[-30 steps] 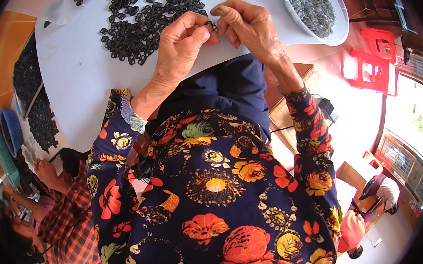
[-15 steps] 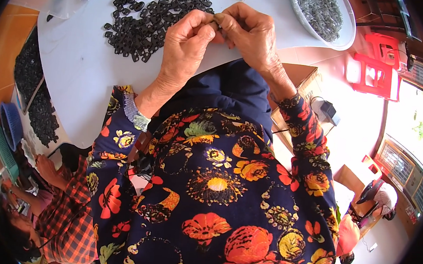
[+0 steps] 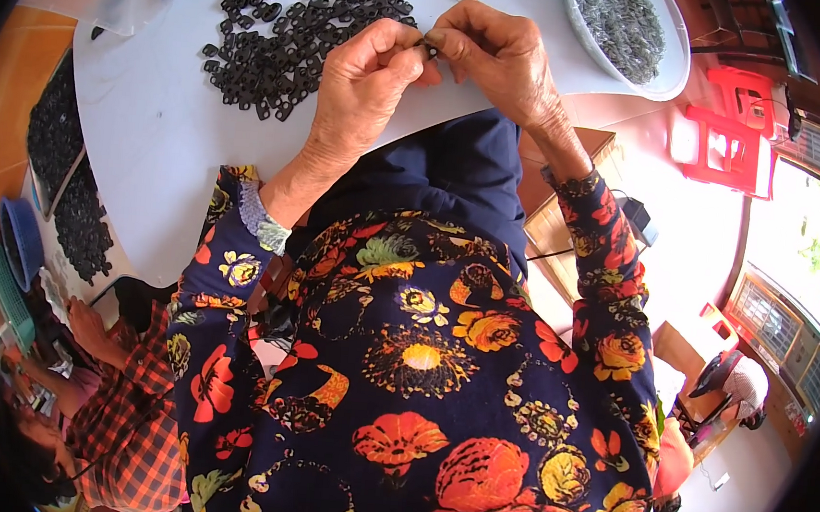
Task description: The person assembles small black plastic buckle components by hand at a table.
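Note:
Both hands meet above the near edge of the white table [image 3: 157, 169]. Between thumb and fingers, my left hand [image 3: 371, 75] pinches a small black plastic part [image 3: 431, 51] with a hole in it. The fingertips of my right hand [image 3: 502, 61] close on the same spot, and what they pinch is too small to make out. Just left of my hands a loose heap of black plastic parts [image 3: 277, 48] spreads over the tabletop. On the right stands a white basin [image 3: 669, 79] filled with small clear or silvery pieces [image 3: 620, 32].
Two co-workers sit at the lower left, one in a checked shirt [image 3: 136, 437], near more black parts [image 3: 80, 230]. Blue [image 3: 21, 240] and green baskets [image 3: 10, 297] stand there. Red stools [image 3: 726, 151] and a cardboard box [image 3: 567, 220] are on the right; another person [image 3: 742, 383] is behind.
My right hand has shifted slightly to the right, its forearm swinging outward. More of the small black part now shows at the fingertips. My left hand has barely moved.

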`<state>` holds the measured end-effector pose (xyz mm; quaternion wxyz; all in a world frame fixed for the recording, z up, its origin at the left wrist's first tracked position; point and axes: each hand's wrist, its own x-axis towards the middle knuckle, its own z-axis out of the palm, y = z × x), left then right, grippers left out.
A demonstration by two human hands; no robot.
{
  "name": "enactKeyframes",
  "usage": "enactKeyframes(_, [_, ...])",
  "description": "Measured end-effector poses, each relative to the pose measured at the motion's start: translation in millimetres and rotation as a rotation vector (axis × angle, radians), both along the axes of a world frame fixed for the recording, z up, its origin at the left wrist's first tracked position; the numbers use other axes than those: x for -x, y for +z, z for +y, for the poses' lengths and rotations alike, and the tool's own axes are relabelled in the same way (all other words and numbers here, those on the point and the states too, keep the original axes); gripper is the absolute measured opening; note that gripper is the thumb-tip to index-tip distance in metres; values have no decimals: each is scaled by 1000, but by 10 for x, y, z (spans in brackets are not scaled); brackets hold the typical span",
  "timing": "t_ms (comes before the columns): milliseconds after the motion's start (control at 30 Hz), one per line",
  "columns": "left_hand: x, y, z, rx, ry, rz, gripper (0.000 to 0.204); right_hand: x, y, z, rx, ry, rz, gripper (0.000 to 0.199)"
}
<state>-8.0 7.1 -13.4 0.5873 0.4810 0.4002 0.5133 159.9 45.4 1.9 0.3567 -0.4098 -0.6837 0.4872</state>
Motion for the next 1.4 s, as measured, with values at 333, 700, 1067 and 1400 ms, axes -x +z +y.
enactKeyframes(333, [19, -46, 13, -61, 63, 56, 8, 146, -98, -100, 8, -197, 48, 19])
enactKeyframes(700, [27, -28, 20, 25, 30, 29, 8, 89, -24, -45, 68, -53, 91, 16])
enactKeyframes(1067, [-2, -24, 26, -61, 45, -71, 11, 192, -36, -160, 150, -178, 341, 12])
enactKeyframes(1400, [254, 163, 10, -235, 76, 376, 19, 199, -110, -120, 71, -127, 426, 12])
